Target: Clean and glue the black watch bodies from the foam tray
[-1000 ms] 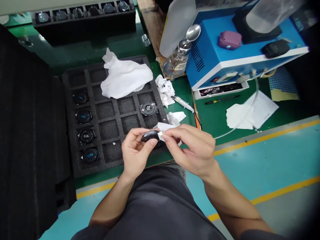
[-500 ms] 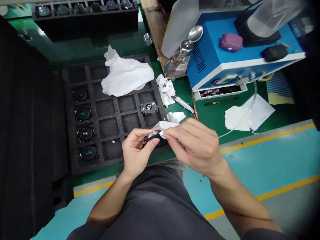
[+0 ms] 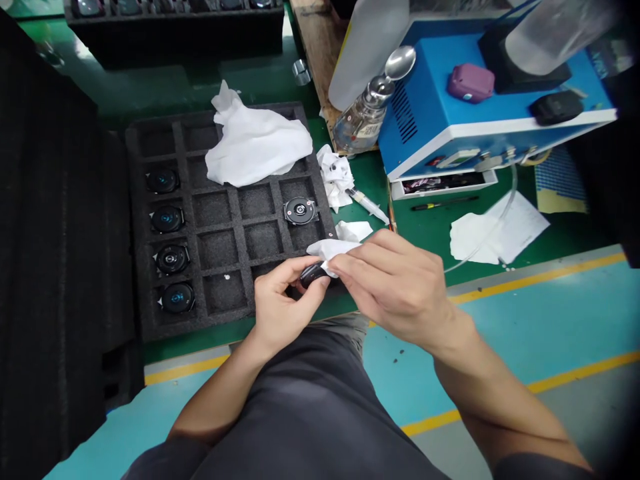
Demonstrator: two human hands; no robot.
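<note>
Between thumb and fingers, my left hand [image 3: 284, 301] grips a dark round watch case [image 3: 311, 273] over the front edge of the foam tray. My right hand [image 3: 395, 283] pinches a white wipe [image 3: 333, 249] and presses it against the side of the case; the fingers hide part of both. In the black foam tray [image 3: 217, 241], several round watch heads fill the left column, among them one watch head [image 3: 177, 297] nearest me. Another watch head [image 3: 300, 211] rests back side up in the right column. A larger white cloth [image 3: 257, 148] lies across the tray's far compartments.
Right of the tray are crumpled tissue [image 3: 334, 172], a syringe [image 3: 369, 205] and a glass bottle with a metal top [image 3: 363, 117]. A blue machine [image 3: 450, 100] carries a purple case [image 3: 471, 83]. Tall black foam [image 3: 60, 267] stands at the left; another foam tray [image 3: 175, 33] sits behind.
Both hands have shifted slightly right with the watch case, which is now turned to a different angle. The wipe stays pressed on it. The whole view has moved a little.
</note>
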